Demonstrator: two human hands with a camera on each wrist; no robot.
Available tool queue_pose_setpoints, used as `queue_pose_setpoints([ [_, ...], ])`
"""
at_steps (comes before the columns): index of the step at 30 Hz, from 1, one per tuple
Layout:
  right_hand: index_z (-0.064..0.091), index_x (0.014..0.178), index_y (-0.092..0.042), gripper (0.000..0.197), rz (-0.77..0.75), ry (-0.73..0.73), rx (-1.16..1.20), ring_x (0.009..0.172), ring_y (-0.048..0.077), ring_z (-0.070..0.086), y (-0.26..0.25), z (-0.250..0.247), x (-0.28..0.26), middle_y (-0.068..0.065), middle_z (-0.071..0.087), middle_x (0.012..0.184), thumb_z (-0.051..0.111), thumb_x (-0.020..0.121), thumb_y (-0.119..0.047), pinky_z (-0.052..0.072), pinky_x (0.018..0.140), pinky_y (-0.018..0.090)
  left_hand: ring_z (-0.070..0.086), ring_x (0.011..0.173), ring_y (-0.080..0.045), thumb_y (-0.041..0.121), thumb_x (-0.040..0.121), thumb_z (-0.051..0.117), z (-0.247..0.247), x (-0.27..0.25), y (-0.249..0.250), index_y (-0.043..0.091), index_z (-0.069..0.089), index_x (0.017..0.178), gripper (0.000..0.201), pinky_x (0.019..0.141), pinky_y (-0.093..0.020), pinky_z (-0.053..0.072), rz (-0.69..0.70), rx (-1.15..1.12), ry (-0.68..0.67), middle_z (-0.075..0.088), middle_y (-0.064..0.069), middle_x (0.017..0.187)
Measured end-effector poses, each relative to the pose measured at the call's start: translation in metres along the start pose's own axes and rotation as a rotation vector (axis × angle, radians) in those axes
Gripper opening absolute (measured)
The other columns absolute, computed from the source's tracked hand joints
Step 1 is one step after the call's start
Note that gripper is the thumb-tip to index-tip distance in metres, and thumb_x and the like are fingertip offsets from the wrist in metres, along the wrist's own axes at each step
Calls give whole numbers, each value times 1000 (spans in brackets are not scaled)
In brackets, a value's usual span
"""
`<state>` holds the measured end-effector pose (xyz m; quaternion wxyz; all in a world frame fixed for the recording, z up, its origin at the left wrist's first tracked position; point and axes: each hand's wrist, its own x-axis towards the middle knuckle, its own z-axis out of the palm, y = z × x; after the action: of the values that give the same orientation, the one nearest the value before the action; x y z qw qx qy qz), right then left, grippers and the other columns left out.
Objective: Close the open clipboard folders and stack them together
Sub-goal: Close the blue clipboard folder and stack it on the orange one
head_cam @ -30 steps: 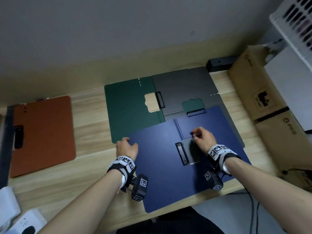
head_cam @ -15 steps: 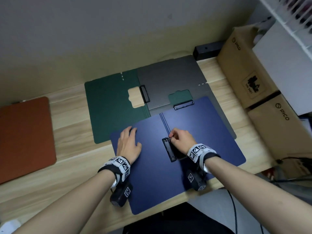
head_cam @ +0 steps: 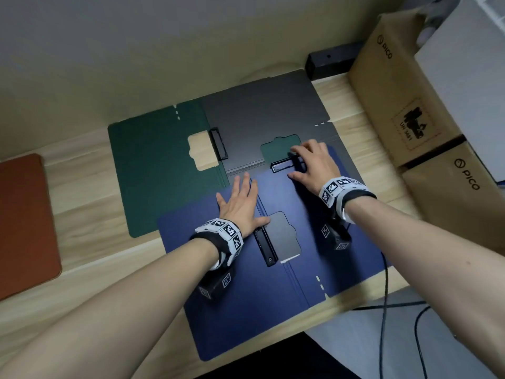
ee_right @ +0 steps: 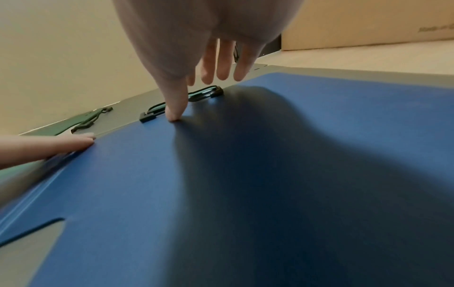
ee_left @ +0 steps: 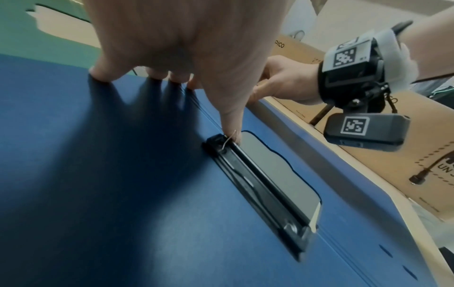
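While both hands lie flat, the blue folder sits beneath them.

Blue folder lies open, overlapping open grey and green folders.

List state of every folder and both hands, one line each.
blue folder: open flat, on top, nearest.
grey folder: open flat, partly under the blue one.
green folder: open flat, under the grey one.
brown folder: closed, apart at far left.
left hand: flat on the blue folder beside its clip.
right hand: fingers spread at the blue folder's far edge.
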<state>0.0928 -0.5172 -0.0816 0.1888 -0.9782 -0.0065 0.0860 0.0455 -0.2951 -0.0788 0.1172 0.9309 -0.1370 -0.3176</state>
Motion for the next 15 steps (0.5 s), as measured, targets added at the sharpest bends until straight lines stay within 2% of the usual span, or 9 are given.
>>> queue_pose_setpoints([
  [3,62,121,-23,49,-44,-68,-32,114,26,43,-6,1,10,3,52,118,72,78,-44,46,89,41,-20,149,-22,54,83,62,-3,1,0,14,-5,154,106,112,-71,7,-3,15,-63,-23,0,161],
  [7,68,108,-23,37,-11,-23,-19,108,23,46,-15,0,22,0,57,106,71,79,-45,44,79,35,-19,149,-22,51,87,60,-6,2,-4,15,-4,155,99,112,-71,9,8,29,-62,-23,2,161],
  [10,67,108,-22,34,-77,-38,-97,107,22,48,-12,-1,23,-2,59,105,68,83,-44,44,71,33,-19,149,-23,46,88,61,-4,2,-2,16,-3,155,97,111,-72,9,6,25,-60,-23,2,161],
  [15,65,110,-23,29,-177,-144,-189,107,22,52,-12,-12,31,-2,59,104,65,86,-40,47,70,36,-19,149,-24,43,89,61,-2,3,-2,16,-4,154,96,110,-73,9,0,27,-69,-23,2,161],
])
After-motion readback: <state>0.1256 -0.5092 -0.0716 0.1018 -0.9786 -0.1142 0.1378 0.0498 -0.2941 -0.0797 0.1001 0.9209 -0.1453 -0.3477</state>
